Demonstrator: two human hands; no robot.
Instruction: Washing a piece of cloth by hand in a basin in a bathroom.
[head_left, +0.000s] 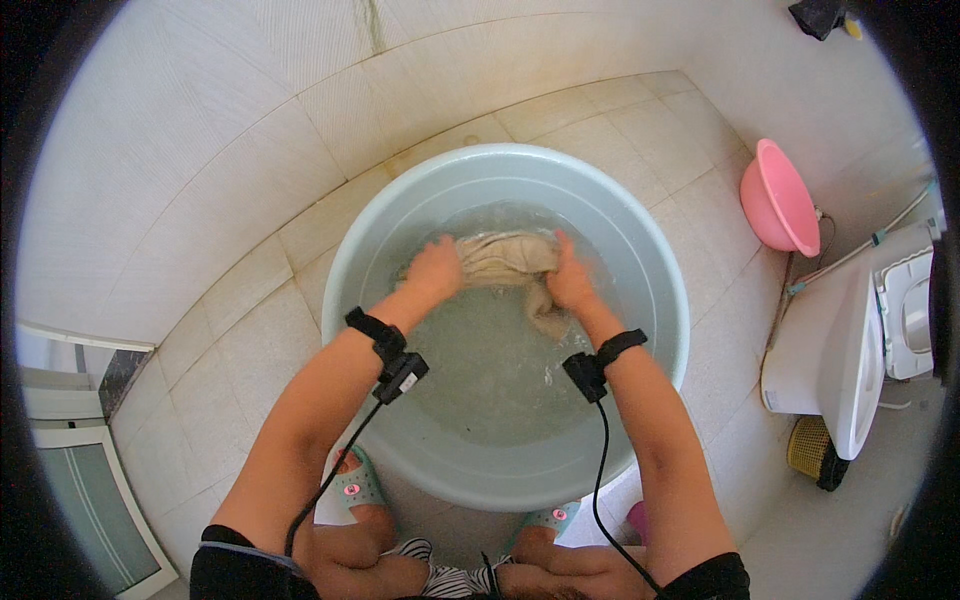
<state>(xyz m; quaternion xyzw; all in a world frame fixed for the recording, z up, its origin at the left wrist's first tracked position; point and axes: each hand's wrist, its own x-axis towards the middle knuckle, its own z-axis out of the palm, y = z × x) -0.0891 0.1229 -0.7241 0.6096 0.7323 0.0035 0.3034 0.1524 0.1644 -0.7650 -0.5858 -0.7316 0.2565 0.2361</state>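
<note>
A large round light-blue plastic tub (506, 491) stands on the floor between my feet and the wall, with cloudy water inside. Wet beige cloth (504, 255) is stretched between my two hands at the water's surface. My left hand (436, 268) grips its left end, the fingers curled and slightly blurred. At the other end, my right hand (568, 276) holds the cloth, and a loose part of it hangs down into the water beside that hand. Each wrist wears a black strap with a small cabled box.
A pink plastic basin (780, 199) leans by the right wall, near a white toilet (817, 360). Beside the toilet's base is a yellow basket (808, 448) with a black liner. Tiled wall rises beyond the tub. A glass-panelled door (97, 502) is at lower left.
</note>
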